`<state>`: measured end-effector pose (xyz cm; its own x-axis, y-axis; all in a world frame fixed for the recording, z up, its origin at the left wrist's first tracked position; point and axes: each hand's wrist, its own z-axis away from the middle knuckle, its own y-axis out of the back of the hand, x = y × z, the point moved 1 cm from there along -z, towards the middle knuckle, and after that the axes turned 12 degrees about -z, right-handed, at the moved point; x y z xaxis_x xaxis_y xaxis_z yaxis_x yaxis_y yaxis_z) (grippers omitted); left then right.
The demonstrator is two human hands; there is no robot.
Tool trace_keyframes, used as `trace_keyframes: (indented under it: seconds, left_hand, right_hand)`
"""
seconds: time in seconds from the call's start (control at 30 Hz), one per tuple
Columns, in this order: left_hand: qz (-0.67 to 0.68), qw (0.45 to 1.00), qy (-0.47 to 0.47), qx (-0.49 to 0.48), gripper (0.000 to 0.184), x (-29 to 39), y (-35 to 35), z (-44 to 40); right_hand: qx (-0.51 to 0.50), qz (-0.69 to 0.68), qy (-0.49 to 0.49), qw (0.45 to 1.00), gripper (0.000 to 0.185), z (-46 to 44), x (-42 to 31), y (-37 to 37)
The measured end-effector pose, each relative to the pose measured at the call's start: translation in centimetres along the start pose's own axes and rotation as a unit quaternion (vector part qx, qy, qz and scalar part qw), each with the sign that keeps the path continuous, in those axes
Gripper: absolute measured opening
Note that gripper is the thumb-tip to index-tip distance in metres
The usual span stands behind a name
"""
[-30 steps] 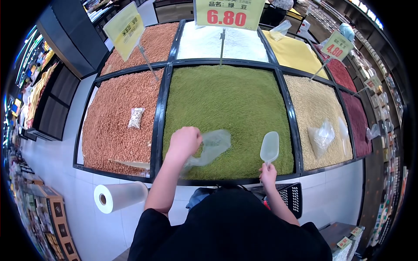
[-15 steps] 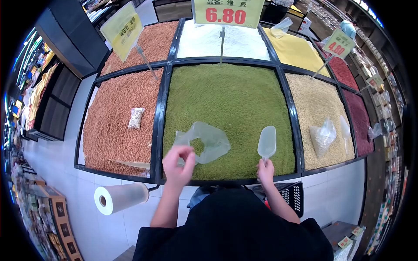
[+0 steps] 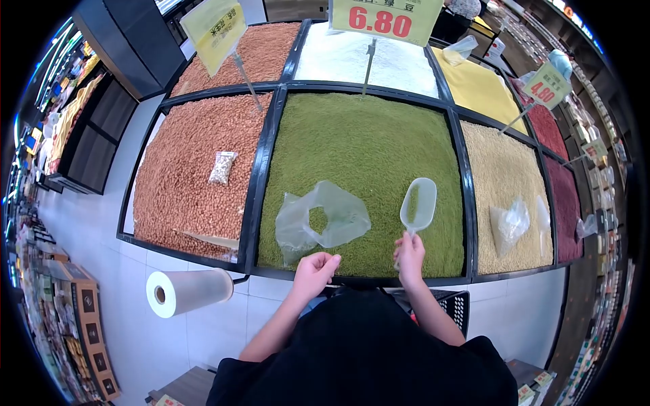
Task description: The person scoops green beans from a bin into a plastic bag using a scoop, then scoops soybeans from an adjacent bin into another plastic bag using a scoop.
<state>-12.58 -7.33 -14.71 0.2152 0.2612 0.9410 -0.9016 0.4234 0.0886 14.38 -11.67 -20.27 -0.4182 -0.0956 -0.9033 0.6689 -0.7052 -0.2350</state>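
Observation:
My right hand point(image 3: 409, 258) grips the handle of a translucent plastic scoop point(image 3: 420, 204). The scoop's bowl points away from me over a wide bin of small green mung beans point(image 3: 379, 145); beans show through or inside it, I cannot tell which. At the bin's front edge my left hand point(image 3: 316, 272) is closed, thumb against forefinger, with nothing visible in it. Just beyond it a clear plastic bag point(image 3: 342, 216) lies on the beans, its mouth gaping in a round hole with green beans visible through it.
Left of the green bin, a bin of reddish peanuts point(image 3: 183, 176) holds a small packet point(image 3: 222, 168). A pale grain bin point(image 3: 484, 176) on the right holds a filled bag point(image 3: 510, 227). Price signs point(image 3: 379, 24) rise on stems. A plastic bag roll point(image 3: 189, 293) juts out at front left.
My left hand has drawn back from the bag toward the bin's front edge and closed. The bag lies more spread out. The scoop has tilted, its bowl now showing more open toward me.

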Motion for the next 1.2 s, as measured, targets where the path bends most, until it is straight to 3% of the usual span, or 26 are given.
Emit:
trace_keyframes:
  seconds: [0.13, 0.2, 0.33, 0.4, 0.47, 0.73, 0.9, 1.03, 1.13, 1.2]
  left_hand:
    - [-0.047, 0.998, 0.044, -0.022, 0.049, 1.9, 0.6, -0.8]
    - [-0.053, 0.993, 0.101, -0.038, 0.050, 3.1, 0.7, -0.8]
    - [-0.016, 0.995, 0.099, -0.027, 0.048, 2.8, 0.2, -1.3]
    - [0.045, 0.998, 0.043, -0.028, 0.042, 1.7, -0.2, -1.5]
    - [0.058, 0.997, 0.035, -0.026, 0.039, 0.9, -0.7, -1.7]
    - [0.029, 0.998, 0.018, -0.058, 0.035, 0.5, -1.2, -0.4]
    - [-0.003, 0.998, 0.010, -0.067, 0.035, -0.7, -1.4, 0.1]
    - [-0.004, 0.998, 0.014, -0.062, 0.035, -0.9, -1.2, 0.4]
    - [0.000, 0.998, 0.015, -0.055, 0.034, -0.9, -1.1, 0.6]
    - [0.005, 0.998, 0.021, -0.057, 0.034, -0.8, -1.1, 0.8]
  right_hand:
    - [-0.020, -0.019, -0.034, 0.999, 0.023, 1.2, -3.1, 0.2]
    - [-0.085, 0.024, -0.059, 0.994, 0.026, 2.2, -6.0, 0.3]
    - [-0.177, 0.043, -0.109, 0.977, 0.030, 4.2, -11.3, 0.8]
    - [-0.205, 0.046, -0.130, 0.969, 0.031, 4.7, -13.4, 1.5]
    - [-0.312, 0.060, -0.185, 0.930, 0.031, 5.3, -15.3, 1.6]
    - [-0.397, 0.192, -0.231, 0.867, 0.036, 6.2, -18.1, -1.5]
    - [-0.411, 0.377, -0.177, 0.811, 0.039, 6.0, -17.9, -6.3]
    - [-0.425, 0.422, -0.144, 0.788, 0.040, 5.9, -16.4, -8.7]
    - [-0.434, 0.459, -0.075, 0.772, 0.040, 5.7, -15.0, -9.7]
    - [-0.445, 0.487, 0.048, 0.750, 0.042, 5.6, -14.3, -10.0]
